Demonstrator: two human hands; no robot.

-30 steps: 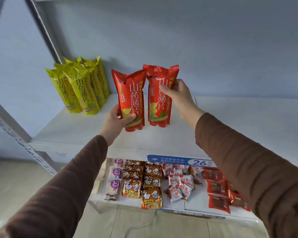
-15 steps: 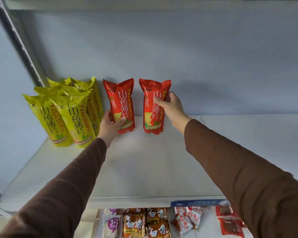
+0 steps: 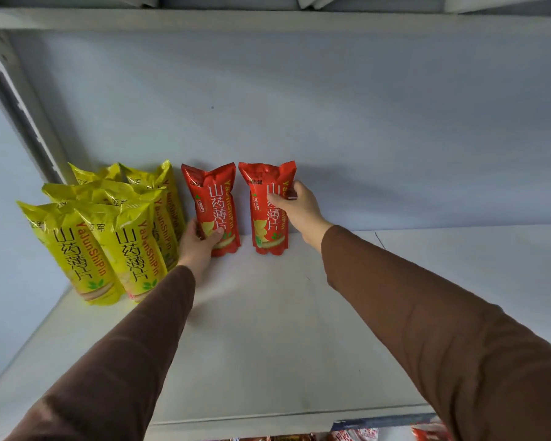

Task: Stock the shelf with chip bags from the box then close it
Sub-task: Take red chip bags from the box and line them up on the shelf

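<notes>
On the white shelf (image 3: 268, 329), my left hand (image 3: 201, 246) grips one upright red chip bag (image 3: 212, 205) beside the yellow bags (image 3: 109, 249); my right hand (image 3: 296, 208) grips the other (image 3: 264, 224).

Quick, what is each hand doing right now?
Left hand: grips the left red chip bag low down.
Right hand: grips the right red chip bag.

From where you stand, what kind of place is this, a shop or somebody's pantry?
Probably a small shop. Matching yellow chip bags stand grouped on a white metal shelf, two red chip bags are being set beside them, and a blue price label runs along the shelf's front edge.
</notes>
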